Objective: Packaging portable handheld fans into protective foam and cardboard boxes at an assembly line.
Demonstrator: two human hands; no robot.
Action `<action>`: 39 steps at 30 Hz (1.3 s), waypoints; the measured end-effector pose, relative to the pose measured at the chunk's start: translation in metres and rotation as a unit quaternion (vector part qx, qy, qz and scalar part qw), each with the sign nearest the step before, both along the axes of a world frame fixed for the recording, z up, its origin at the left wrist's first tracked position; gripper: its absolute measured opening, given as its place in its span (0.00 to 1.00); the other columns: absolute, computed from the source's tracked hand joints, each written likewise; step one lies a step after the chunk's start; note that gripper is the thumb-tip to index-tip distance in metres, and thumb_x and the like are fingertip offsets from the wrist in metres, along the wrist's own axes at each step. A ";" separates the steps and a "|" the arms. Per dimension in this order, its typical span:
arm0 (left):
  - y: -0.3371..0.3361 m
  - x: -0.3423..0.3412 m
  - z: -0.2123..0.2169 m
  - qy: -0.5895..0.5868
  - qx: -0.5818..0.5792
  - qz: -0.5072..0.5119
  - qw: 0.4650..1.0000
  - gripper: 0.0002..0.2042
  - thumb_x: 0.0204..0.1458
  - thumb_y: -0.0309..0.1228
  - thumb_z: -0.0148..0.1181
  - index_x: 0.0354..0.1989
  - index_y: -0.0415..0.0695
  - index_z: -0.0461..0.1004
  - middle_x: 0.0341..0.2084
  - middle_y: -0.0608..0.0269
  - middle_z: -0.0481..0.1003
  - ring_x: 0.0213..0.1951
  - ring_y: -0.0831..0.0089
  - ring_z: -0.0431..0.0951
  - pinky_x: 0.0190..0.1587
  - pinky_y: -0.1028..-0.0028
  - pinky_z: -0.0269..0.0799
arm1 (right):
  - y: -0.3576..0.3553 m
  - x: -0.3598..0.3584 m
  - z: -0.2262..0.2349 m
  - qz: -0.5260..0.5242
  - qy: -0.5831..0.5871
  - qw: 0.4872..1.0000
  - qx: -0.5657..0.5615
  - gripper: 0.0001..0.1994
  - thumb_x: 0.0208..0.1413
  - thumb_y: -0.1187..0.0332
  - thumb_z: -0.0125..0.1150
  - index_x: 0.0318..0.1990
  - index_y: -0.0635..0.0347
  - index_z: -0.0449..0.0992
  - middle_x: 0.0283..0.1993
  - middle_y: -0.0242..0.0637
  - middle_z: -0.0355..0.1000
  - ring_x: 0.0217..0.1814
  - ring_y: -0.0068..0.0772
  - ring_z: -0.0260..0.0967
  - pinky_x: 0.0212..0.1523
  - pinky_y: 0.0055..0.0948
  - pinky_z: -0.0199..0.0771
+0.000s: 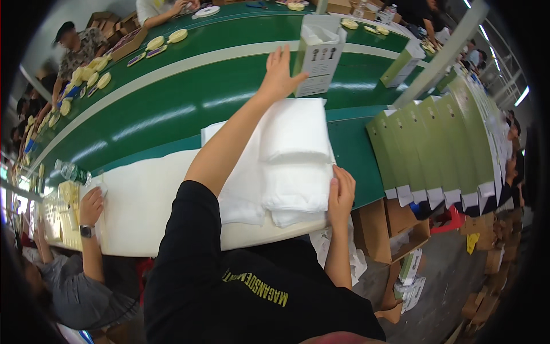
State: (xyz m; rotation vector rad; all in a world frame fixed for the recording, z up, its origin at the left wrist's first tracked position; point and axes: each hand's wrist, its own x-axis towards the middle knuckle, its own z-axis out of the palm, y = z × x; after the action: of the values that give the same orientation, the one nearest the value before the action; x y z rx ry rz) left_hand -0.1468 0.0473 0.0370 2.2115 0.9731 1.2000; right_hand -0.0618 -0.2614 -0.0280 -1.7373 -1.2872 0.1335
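Note:
My left hand (281, 75) reaches across to the green belt, fingers spread. Its thumb is at the left side of an upright white and green carton (322, 57) with its top flaps raised; whether it touches cannot be told. In front of me lies a stack of soft white sheets or pouches (298, 137), some folded over others. At the stack's right edge, my right hand (342, 195) is closed, thumb and fingers pinching the white material.
Several flattened green cartons (432, 146) lean in a row at the right. A second carton (403, 64) stands on the conveyor belt (154, 123). A co-worker's hand (91, 205) is at the left, near a plastic bottle (73, 172). An open brown box (389, 229) sits below right.

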 end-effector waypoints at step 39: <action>-0.200 -0.293 -0.075 0.059 -0.172 0.245 0.952 0.07 0.49 0.32 0.63 0.25 0.44 0.73 0.07 0.67 0.57 0.11 0.75 0.57 0.17 0.74 0.53 | 0.000 0.004 -0.017 -0.038 0.026 0.999 0.023 0.13 0.62 0.69 0.47 0.46 0.69 0.73 0.46 0.45 0.72 0.47 0.39 0.68 0.49 0.31 0.66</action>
State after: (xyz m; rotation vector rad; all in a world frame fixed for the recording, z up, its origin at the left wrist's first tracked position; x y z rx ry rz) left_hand -0.4400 -0.1522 -0.0380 1.8328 1.7118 0.9948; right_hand -0.0577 -0.2616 -0.0446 -1.7305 -1.1767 0.1035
